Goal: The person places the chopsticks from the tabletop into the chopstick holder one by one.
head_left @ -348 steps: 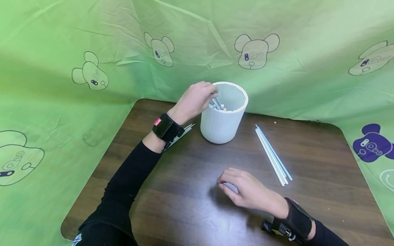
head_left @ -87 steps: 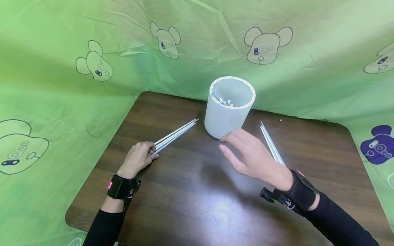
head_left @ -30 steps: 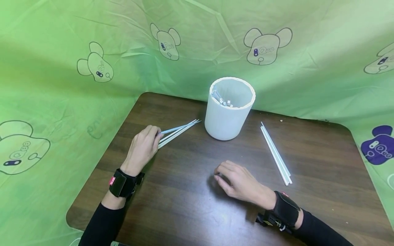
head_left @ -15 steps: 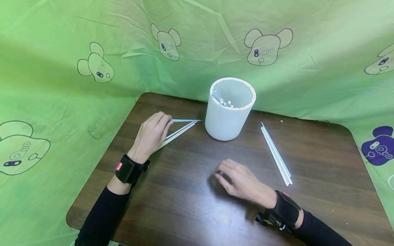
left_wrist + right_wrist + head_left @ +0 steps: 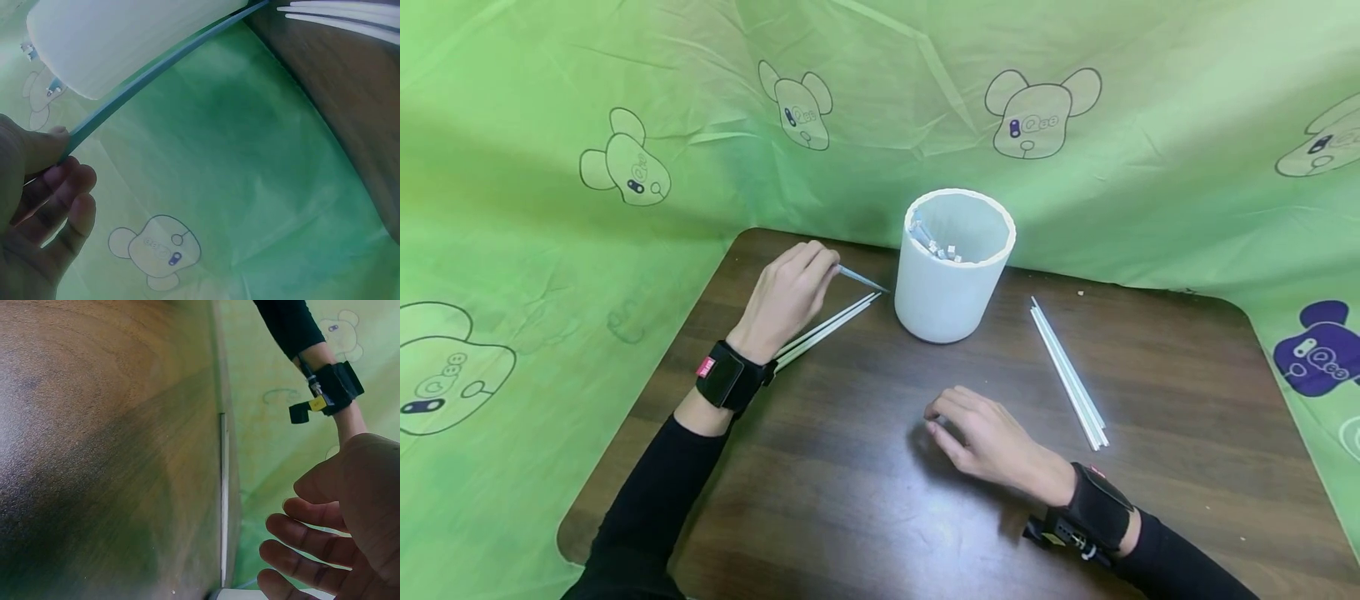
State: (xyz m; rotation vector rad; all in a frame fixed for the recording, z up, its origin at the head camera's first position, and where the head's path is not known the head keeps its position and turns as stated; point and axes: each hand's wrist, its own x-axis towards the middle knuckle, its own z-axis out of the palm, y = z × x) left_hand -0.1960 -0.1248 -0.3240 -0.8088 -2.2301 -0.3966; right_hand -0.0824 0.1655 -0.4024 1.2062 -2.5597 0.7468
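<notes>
1. Left hand (image 5: 790, 292) pinches one slim blue stick (image 5: 119, 100), its tip near the round, uneven-rimmed white container (image 5: 947, 304).
2. Right hand (image 5: 988, 442) is relaxed, fingers loosely curved, over glossy wood-grained table (image 5: 842, 467).

The held stick (image 5: 862, 278) is a plain light blue, the left bundle (image 5: 826, 333) looks white, and the right bundle (image 5: 1067, 372) mixes white with pale blue. The container (image 5: 943, 300) is white outside with a pale grey-blue inside, set on a dark brown tabletop (image 5: 850, 500) streaked with wood grain. Behind, the bright green cloth (image 5: 887, 175) carries dark-outlined cartoon animal heads (image 5: 1028, 121) with small purple marks and one solid purple head (image 5: 1318, 350), while the sleeves (image 5: 655, 492) and wristbands (image 5: 726, 383) are black, with red tags (image 5: 705, 367).
</notes>
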